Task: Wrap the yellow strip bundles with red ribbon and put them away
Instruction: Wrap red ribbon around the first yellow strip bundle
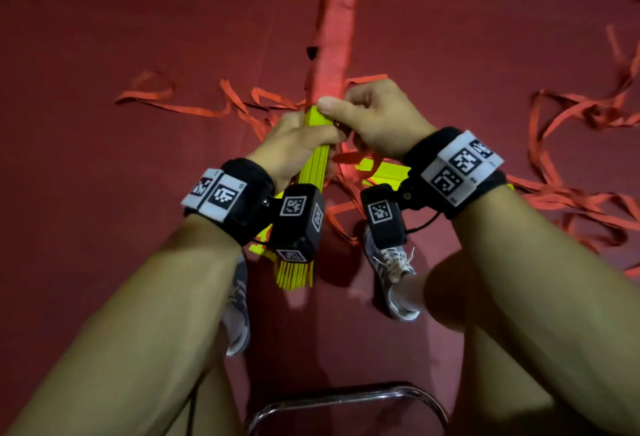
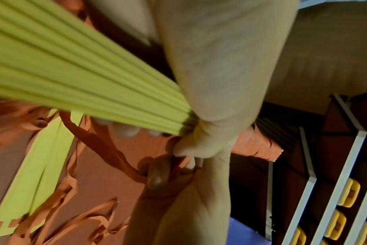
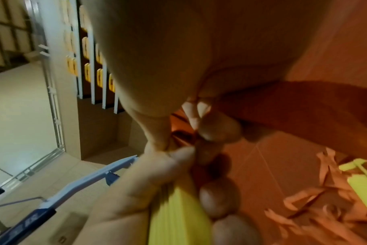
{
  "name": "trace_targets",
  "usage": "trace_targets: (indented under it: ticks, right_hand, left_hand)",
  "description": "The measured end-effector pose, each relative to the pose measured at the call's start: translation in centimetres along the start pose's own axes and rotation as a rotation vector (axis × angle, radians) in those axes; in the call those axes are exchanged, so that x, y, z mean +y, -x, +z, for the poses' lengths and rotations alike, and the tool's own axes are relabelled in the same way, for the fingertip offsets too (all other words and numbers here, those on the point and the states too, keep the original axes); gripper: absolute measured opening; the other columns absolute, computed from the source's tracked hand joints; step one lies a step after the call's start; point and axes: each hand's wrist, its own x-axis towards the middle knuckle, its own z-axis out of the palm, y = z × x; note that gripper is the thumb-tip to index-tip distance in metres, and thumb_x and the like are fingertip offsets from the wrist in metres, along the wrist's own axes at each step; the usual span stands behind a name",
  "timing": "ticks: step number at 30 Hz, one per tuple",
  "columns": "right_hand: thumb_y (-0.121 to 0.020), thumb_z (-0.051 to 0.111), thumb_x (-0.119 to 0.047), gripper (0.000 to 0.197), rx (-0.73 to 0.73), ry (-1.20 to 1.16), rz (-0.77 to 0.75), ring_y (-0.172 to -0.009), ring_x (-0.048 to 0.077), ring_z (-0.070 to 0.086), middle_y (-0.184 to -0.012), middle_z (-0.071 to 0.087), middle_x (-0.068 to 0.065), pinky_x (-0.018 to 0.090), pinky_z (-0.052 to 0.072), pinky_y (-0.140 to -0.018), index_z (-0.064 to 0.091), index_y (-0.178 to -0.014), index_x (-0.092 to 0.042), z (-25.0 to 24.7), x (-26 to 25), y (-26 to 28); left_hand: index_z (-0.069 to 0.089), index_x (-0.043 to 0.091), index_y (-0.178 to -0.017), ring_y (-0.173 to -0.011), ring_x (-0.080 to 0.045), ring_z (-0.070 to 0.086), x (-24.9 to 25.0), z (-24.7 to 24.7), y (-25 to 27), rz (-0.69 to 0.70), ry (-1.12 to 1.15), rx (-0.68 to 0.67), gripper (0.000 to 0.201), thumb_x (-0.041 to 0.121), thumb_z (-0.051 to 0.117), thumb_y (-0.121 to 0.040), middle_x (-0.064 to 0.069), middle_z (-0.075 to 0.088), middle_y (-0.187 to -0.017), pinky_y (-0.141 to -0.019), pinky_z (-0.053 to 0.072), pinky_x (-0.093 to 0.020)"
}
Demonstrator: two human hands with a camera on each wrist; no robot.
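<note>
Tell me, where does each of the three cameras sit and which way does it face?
Head: on the head, facing down at the floor and ribbon; shows forearms, left hand, right hand, shoes.
Left wrist: on the left wrist, looking along the palm at the gripped bundle; the right hand shows too.
Right wrist: on the right wrist, looking along its palm toward the left hand.
Shared: all three see the bundle and ribbon.

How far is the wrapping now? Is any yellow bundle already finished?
Done: no wrapped bundle shows. In hand: the left hand grips one yellow bundle while the right hand pinches a red ribbon near its far end. Left: finishing this wrap, the loose yellow strips on the floor, putting everything away.
</note>
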Motion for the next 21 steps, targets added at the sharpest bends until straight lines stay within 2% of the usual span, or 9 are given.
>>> trace_targets:
  ticks: [2,5,7,9,12,14,16,18,21]
  right_hand:
    - [-0.093,0.064,-0.054,0.056,-0.029,0.093,0.056,-0.042,0.016,0.053,-0.055,0.062,0.012,0.024,0.038,-0.04,0.067,-0.065,-0.006,-0.3,0.6,-0.2]
    - [-0.094,0.062,-0.05,0.049,-0.048,0.249,0.082,-0.055,0.018,0.057,-0.061,0.065,0.005,0.028,0.038,-0.055,0.065,-0.066,-0.009,-0.1,1.0,-0.1]
    - [-0.091,0.065,-0.049,0.046,-0.026,0.374,0.062,-0.068,0.026,0.054,-0.063,0.056,0.004,0.033,0.03,-0.059,0.059,-0.068,-0.01,0.5,0.5,0.3]
    - [-0.085,0.068,-0.059,0.055,0.042,0.345,0.114,-0.065,0.025,0.05,-0.061,0.051,0.002,0.039,0.029,-0.055,0.051,-0.062,-0.012,1.2,0.2,0.7]
    - [-0.082,0.07,-0.064,0.059,0.201,0.232,0.162,-0.061,0.021,0.047,-0.058,0.046,-0.002,0.032,0.031,-0.05,0.042,-0.059,-0.017,1.4,0.4,0.2]
    - [-0.084,0.074,-0.053,0.055,0.23,0.095,0.178,-0.053,0.01,0.041,-0.058,0.039,-0.006,0.021,0.029,-0.044,0.037,-0.06,-0.022,1.2,0.6,-0.3]
    - [-0.083,0.079,-0.046,0.05,0.209,-0.086,0.18,-0.046,0.001,0.042,-0.065,0.039,-0.008,0.013,0.03,-0.04,0.036,-0.065,-0.026,1.1,0.7,-0.5]
    - [-0.071,0.08,-0.055,0.048,0.193,-0.159,0.181,-0.053,-0.001,0.043,-0.068,0.044,-0.009,0.018,0.034,-0.047,0.043,-0.066,-0.024,1.1,0.9,-0.8]
    - [-0.057,0.076,-0.071,0.07,0.118,-0.153,0.09,-0.063,0.013,0.045,-0.069,0.051,0.001,0.033,0.034,-0.057,0.058,-0.072,-0.006,1.3,0.7,-0.5]
  left_hand:
    - [0.074,0.017,-0.074,-0.055,-0.008,0.056,-0.8,0.1,-0.4,0.079,-0.183,0.099,0.007,0.017,0.08,-0.078,0.01,0.063,-0.058,-0.057,0.045,-0.023]
    - [0.071,0.019,-0.068,-0.053,-0.002,0.049,-1.6,0.1,-0.8,0.112,-0.407,0.166,0.015,0.013,0.074,-0.082,0.011,0.061,-0.058,-0.052,0.039,-0.022]
    - [0.065,0.016,-0.068,-0.054,-0.006,0.046,-2.5,0.3,-1.2,0.072,-0.515,0.18,0.014,0.013,0.069,-0.082,0.009,0.055,-0.059,-0.049,0.036,-0.026]
    - [0.067,0.016,-0.083,-0.069,-0.013,0.058,-2.8,0.8,-1.3,0.063,-0.547,0.224,0.008,0.023,0.067,-0.079,0.006,0.063,-0.073,-0.055,0.042,-0.027]
    - [0.065,0.017,-0.102,-0.09,-0.023,0.067,-2.5,1.4,-1.6,0.141,-0.605,0.205,0.031,0.031,0.068,-0.074,0.0,0.068,-0.095,-0.067,0.045,-0.03]
    - [0.062,0.016,-0.108,-0.092,-0.022,0.065,-1.9,1.7,-1.5,0.117,-0.45,0.213,0.038,0.03,0.075,-0.076,-0.001,0.068,-0.1,-0.072,0.048,-0.034]
    - [0.063,0.013,-0.105,-0.082,-0.024,0.069,-1.3,1.5,-1.4,0.04,-0.098,0.148,0.041,0.026,0.08,-0.07,-0.004,0.072,-0.092,-0.069,0.056,-0.04]
    - [0.066,0.009,-0.101,-0.068,-0.025,0.071,-1.1,1.3,-1.4,-0.027,0.176,-0.003,0.031,0.014,0.076,-0.072,-0.007,0.072,-0.08,-0.058,0.058,-0.035]
    - [0.07,0.005,-0.093,-0.065,-0.024,0.073,-1.1,0.9,-1.4,-0.072,0.198,-0.078,0.012,-0.002,0.071,-0.083,-0.01,0.072,-0.076,-0.058,0.06,-0.033]
